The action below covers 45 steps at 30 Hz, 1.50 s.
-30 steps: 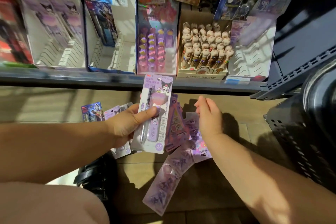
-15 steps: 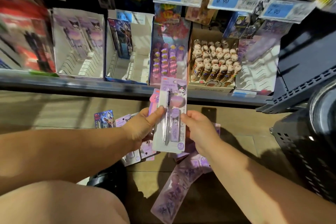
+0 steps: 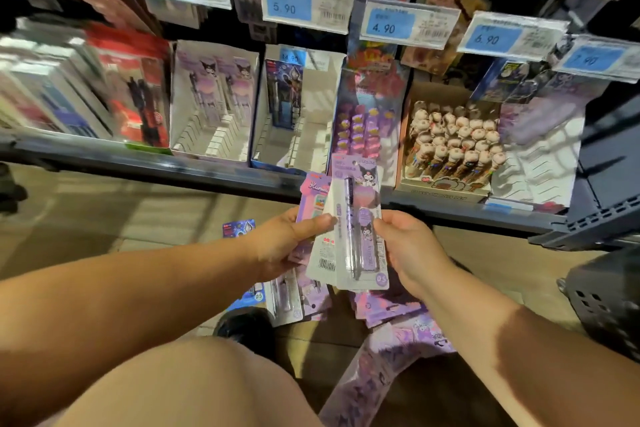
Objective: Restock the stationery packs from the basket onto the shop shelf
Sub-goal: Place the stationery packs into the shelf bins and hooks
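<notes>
— Where is the purple pen pack (image 3: 363, 229) at this moment?

— In front of the shelf (image 3: 173, 166), held upright just below its front edge, between both of the person's hands. The right hand (image 3: 412, 250) pinches its right edge, thumb in front and fingers curled behind.

— And the left hand (image 3: 287, 243)?

— It grips a small fan of packs. Its thumb presses on a white-backed pack (image 3: 323, 253) that lies just behind the purple one, and a pink pack (image 3: 313, 194) pokes up behind that. The fingers are hidden behind the cards.

— Are there more packs about?

— Loose packs (image 3: 391, 308) lie scattered on the floor under the hands. The dark basket (image 3: 609, 302) stands at the right edge, well apart from them.

— What sits on the shelf itself?

— A white display box (image 3: 214, 104) with matching purple packs at its back, left of the hands, and a box of plush-topped pens (image 3: 450, 139) to the right. Blue price tags (image 3: 304, 5) hang above.
</notes>
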Each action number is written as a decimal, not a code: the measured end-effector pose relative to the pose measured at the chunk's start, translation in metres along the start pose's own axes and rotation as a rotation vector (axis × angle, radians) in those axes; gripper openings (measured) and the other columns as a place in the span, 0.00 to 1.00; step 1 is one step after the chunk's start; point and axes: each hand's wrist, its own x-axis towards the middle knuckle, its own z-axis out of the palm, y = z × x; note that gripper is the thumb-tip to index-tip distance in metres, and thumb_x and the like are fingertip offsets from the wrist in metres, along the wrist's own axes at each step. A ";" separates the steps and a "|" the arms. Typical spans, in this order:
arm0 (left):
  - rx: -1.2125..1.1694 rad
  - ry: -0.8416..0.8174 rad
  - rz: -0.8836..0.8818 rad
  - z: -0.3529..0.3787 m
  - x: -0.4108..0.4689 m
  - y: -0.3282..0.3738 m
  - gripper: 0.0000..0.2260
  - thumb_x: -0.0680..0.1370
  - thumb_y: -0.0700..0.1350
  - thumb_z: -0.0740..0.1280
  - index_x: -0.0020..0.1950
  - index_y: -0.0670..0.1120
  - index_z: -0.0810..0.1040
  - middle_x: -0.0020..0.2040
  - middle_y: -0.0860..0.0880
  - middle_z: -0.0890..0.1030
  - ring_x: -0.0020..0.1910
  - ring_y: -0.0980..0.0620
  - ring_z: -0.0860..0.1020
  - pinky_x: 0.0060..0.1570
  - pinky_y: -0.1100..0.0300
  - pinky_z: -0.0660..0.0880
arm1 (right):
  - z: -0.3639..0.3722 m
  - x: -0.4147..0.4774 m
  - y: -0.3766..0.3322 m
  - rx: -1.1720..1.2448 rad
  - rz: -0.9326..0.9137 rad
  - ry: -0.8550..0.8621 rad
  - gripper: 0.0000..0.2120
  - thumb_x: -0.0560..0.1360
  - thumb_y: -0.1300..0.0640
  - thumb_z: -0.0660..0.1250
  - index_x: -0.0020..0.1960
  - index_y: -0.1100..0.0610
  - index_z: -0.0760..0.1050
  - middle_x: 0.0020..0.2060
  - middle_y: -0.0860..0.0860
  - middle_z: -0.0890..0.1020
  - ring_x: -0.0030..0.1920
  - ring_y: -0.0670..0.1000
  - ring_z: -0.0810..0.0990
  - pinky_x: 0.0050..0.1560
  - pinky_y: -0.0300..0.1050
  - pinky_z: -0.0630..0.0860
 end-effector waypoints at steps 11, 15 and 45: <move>-0.057 0.166 0.048 -0.043 -0.015 -0.030 0.07 0.81 0.36 0.60 0.45 0.44 0.73 0.21 0.53 0.70 0.17 0.60 0.63 0.19 0.69 0.58 | 0.031 0.018 -0.002 -0.047 0.023 0.014 0.06 0.81 0.59 0.60 0.49 0.53 0.76 0.46 0.57 0.84 0.48 0.58 0.83 0.54 0.60 0.78; -0.071 0.223 0.048 -0.052 -0.018 -0.034 0.05 0.80 0.36 0.61 0.47 0.44 0.73 0.20 0.53 0.72 0.16 0.59 0.66 0.18 0.69 0.58 | 0.041 0.019 0.005 -0.087 0.041 -0.052 0.05 0.80 0.56 0.62 0.53 0.53 0.76 0.47 0.55 0.85 0.49 0.56 0.84 0.55 0.61 0.78; -0.204 0.427 0.163 -0.125 -0.036 -0.047 0.06 0.79 0.33 0.58 0.45 0.41 0.71 0.21 0.51 0.74 0.14 0.60 0.67 0.14 0.73 0.59 | 0.087 0.033 0.043 -0.623 0.165 -0.079 0.17 0.78 0.56 0.61 0.66 0.48 0.68 0.52 0.55 0.76 0.41 0.52 0.77 0.36 0.36 0.72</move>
